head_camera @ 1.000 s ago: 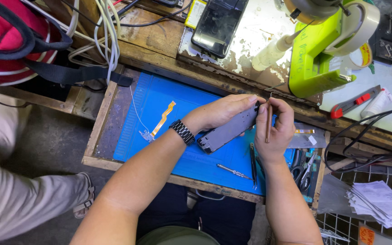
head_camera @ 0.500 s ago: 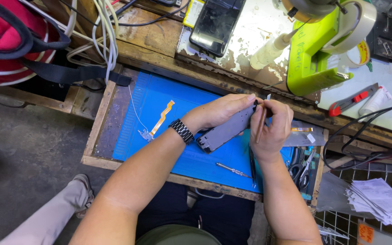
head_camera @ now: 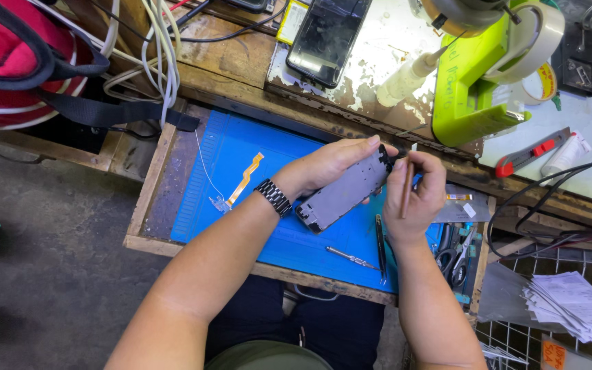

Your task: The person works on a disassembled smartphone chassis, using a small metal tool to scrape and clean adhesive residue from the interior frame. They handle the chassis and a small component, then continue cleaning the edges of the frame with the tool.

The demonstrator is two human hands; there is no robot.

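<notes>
Your left hand [head_camera: 330,164] clasps a grey phone frame [head_camera: 344,193] tilted above the blue mat [head_camera: 241,147] on the bench (a watch on that wrist). Your right hand [head_camera: 416,199], just beside the frame's upper end, pinches a thin brown tool [head_camera: 406,190] upright, its tip at that corner.

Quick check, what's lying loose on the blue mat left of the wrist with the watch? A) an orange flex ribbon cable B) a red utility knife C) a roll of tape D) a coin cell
A: an orange flex ribbon cable lies on the blue mat to the left of the left hand, which holds the grey phone frame.
</notes>
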